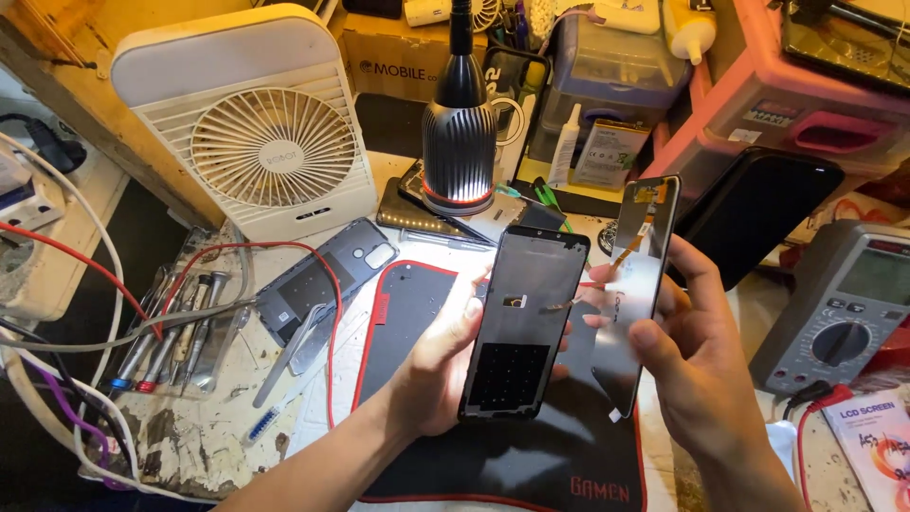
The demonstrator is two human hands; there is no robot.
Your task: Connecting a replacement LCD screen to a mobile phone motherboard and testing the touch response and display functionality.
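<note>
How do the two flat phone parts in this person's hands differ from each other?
The phone frame in the left hand is matte black with a dotted grid low down; the screen panel in the right hand is glossy and grey.

The frame faces the camera broadside; the panel is turned nearly edge-on.

The panel carries an orange ribbon cable; on the frame I see none.

Both are slim, upright rectangles.

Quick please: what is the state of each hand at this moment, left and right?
Left hand: closed on the black phone frame, held upright.
Right hand: closed on the thin screen panel, held beside the frame.
</note>
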